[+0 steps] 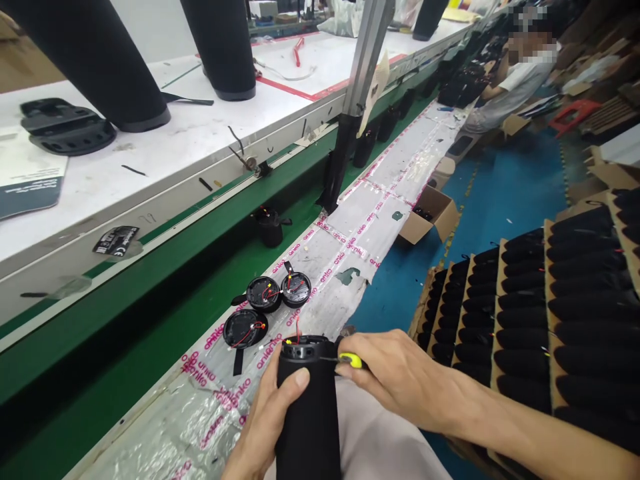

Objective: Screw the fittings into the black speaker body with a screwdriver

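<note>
My left hand (270, 417) grips a black fabric-covered cylinder (306, 413), held upright at the bottom centre, its open top end showing red wires. My right hand (400, 377) holds a small tool with a yellow handle (352, 361) against the cylinder's top rim. Just beyond, on the taped bench edge, lie three round black end caps (267, 308) with red wires and black straps.
A green conveyor belt (150, 313) runs left of the taped ledge, carrying a small black part (270, 227). Cardboard trays of black cylinders (575, 300) fill the right. An open cardboard box (431, 215) sits on the blue floor. Another person (520, 73) sits far back.
</note>
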The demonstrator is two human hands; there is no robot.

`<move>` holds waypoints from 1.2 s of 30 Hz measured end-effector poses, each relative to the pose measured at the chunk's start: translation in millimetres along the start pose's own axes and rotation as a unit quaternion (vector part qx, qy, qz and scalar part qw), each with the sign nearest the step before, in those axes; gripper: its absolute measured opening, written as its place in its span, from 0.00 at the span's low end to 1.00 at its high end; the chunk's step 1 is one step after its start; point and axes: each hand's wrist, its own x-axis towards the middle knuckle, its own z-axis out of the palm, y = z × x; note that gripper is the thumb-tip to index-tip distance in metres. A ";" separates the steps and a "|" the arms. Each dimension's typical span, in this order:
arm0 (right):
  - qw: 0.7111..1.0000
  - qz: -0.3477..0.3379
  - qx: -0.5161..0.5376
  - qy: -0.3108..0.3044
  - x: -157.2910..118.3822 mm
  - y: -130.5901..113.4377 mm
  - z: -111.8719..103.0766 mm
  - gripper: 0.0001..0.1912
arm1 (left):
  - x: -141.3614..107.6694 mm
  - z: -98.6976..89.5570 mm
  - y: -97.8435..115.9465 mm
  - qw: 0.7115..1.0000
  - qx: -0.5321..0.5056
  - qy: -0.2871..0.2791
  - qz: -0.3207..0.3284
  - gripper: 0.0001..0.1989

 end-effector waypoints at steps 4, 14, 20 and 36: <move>0.995 0.029 -0.041 -0.081 6.6 -3.8 1.0 0.13 | 1.6 4.2 3.6 0.999 0.031 0.006 0.031 0.31; 0.975 0.008 -0.173 -0.141 13.0 -11.9 1.4 0.10 | -2.7 0.9 3.5 0.978 0.185 0.055 0.077 0.36; 0.970 0.003 -0.200 -0.139 10.9 -10.0 5.5 0.10 | -1.9 3.0 5.2 0.979 0.187 0.043 0.069 0.34; 0.967 -0.026 -0.213 -0.134 0.9 -5.0 24.5 0.04 | 0.2 -2.7 -8.2 0.941 0.316 0.084 0.083 0.38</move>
